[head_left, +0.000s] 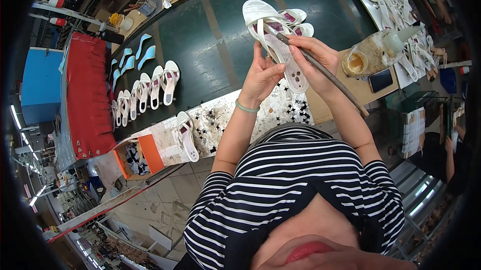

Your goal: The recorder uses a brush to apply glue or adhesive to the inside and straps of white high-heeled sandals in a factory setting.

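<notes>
My left hand [262, 78] grips a white strappy sandal [296, 82] by its sides, lifted near the front edge of the green belt. The sandal's toe points away from me, and dark spots mark the heel part of its pale insole. In my right hand [320, 64] is a long wooden-handled tool [340, 88], its far tip inside the sandal by the straps. I cannot make out the tip's shape. Just behind the held sandal, more white sandals [294, 16] rest on the belt, partly hidden. Another white sandal [187, 137] lies alone on the stained front ledge.
The green belt [195, 44] carries a row of white sandals [156, 84] and light-blue pieces [147, 57] at left. A glue-crusted pot [355, 63], a plastic bottle [394, 42] and a phone [381, 80] stand right. An orange box [149, 151] sits at front left.
</notes>
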`<state>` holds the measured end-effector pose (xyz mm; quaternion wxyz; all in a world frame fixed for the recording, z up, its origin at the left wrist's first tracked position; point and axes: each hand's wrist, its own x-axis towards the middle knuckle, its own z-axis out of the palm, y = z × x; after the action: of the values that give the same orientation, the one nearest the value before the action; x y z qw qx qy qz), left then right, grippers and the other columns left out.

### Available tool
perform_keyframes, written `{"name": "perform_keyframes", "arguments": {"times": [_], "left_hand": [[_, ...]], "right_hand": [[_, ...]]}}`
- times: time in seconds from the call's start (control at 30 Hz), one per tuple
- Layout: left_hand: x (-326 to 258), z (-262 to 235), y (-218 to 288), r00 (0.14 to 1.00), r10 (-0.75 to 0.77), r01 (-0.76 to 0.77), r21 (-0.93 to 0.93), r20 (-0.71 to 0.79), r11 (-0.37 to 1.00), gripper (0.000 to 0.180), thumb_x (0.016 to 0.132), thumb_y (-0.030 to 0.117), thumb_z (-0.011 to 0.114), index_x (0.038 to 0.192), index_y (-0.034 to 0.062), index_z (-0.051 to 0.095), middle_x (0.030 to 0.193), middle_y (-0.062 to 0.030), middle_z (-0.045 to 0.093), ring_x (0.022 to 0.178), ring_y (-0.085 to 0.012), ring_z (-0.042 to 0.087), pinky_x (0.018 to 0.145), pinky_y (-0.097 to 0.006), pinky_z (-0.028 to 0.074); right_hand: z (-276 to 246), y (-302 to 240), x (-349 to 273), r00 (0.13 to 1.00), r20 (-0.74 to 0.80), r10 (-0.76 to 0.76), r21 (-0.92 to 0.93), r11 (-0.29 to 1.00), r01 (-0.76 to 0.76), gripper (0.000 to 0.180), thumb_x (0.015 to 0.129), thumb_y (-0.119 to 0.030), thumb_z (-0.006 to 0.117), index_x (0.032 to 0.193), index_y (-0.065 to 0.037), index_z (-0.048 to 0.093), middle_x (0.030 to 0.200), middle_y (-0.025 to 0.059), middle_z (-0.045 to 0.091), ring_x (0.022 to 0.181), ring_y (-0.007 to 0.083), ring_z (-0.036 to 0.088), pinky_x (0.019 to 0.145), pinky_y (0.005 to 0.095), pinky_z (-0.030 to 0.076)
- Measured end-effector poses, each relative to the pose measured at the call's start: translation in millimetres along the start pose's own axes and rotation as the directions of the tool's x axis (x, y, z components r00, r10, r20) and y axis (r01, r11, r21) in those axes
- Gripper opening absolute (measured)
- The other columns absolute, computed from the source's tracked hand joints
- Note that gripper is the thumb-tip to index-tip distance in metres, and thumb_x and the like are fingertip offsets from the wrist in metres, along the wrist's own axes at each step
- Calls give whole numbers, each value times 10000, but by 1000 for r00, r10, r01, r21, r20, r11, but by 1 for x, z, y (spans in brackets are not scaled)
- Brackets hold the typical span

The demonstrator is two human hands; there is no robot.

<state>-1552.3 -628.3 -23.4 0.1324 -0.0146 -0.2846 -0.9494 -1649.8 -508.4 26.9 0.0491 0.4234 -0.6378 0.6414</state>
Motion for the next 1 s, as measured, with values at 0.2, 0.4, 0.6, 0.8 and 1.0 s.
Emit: {"name": "perform_keyframes", "arguments": {"times": [0.2, 0.4, 0.6, 0.8, 1.0], "left_hand": [[0, -3, 0, 999, -29, 29, 30, 17, 999, 899, 833, -67, 659, 1465, 281, 122, 1386, -104, 411, 1245, -257, 491, 969, -446, 482], [-2, -1, 3, 998, -49, 47, 51, 28, 998, 876, 837, -52, 659, 1457, 258, 123, 1374, -121, 422, 1252, -288, 497, 958, -471, 508], [-3, 2, 9, 989, -122, 115, 79, 87, 990, 868, 838, -35, 659, 1454, 225, 106, 1385, -186, 428, 1193, -414, 545, 963, -522, 510], [-6, 4, 9, 986, -110, 96, 115, 128, 989, 867, 833, -24, 663, 1454, 210, 106, 1363, -214, 466, 1150, -436, 572, 955, -525, 511], [-7, 2, 11, 979, -144, 125, 130, 145, 984, 892, 814, -36, 668, 1474, 198, 115, 1391, -213, 436, 1182, -448, 545, 975, -546, 486]], "right_hand": [[-2, -5, 8, 998, 52, 19, 46, 999, -21, 160, 786, 53, 687, 943, 31, 706, 957, 132, 719, 861, 190, 698, 752, 279, 550], [-13, 0, 20, 992, 123, -32, 61, 998, 25, 147, 796, 59, 679, 936, 26, 709, 968, 126, 720, 859, 167, 695, 749, 261, 552], [-33, 9, 42, 943, 334, -6, 78, 997, -21, 127, 810, 35, 681, 932, 25, 714, 948, 110, 722, 824, 123, 680, 719, 242, 552], [-51, 1, 63, 867, 482, 123, 37, 986, -161, 127, 814, 61, 665, 931, 34, 705, 972, 116, 713, 898, 141, 667, 796, 258, 539], [-58, -4, 78, 783, 601, 161, -8, 981, -195, 84, 828, 48, 653, 899, 38, 696, 945, 102, 707, 883, 129, 664, 784, 250, 539]]}}
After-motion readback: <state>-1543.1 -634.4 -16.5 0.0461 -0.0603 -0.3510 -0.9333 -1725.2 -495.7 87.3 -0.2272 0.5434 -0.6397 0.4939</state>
